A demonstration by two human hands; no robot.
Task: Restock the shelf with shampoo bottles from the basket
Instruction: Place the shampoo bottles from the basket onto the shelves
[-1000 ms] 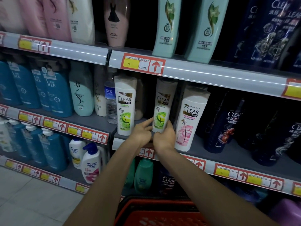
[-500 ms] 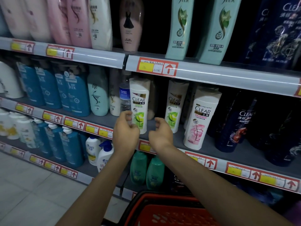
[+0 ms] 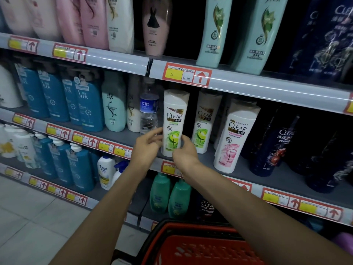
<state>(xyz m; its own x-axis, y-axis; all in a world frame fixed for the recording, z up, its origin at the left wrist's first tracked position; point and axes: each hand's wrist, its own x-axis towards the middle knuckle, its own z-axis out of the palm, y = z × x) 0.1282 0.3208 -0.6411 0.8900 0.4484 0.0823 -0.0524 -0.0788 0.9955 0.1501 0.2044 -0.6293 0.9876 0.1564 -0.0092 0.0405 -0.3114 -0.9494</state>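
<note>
A white CLEAR shampoo bottle with a green label (image 3: 174, 119) stands upright at the front of the grey middle shelf (image 3: 286, 178). My left hand (image 3: 148, 145) has its fingers against the bottle's lower left side. My right hand (image 3: 184, 153) presses on its lower right side, thumb on the label edge. A second green-label CLEAR bottle (image 3: 202, 127) stands just right and further back, then a pink-label one (image 3: 233, 142). The red basket (image 3: 191, 226) sits low in front of me; I cannot see bottles inside it.
A clear water bottle (image 3: 149, 109) stands just left of the held bottle, with teal (image 3: 114, 104) and blue bottles (image 3: 87, 104) beyond. Dark CLEAR bottles (image 3: 275, 148) fill the right. Green bottles (image 3: 169, 196) stand on the shelf below, and more bottles line the shelf above.
Both hands let go of the second green-label bottle, moved left, and now close around the left green-label bottle. The view has shifted a little to the left and nearer.
</note>
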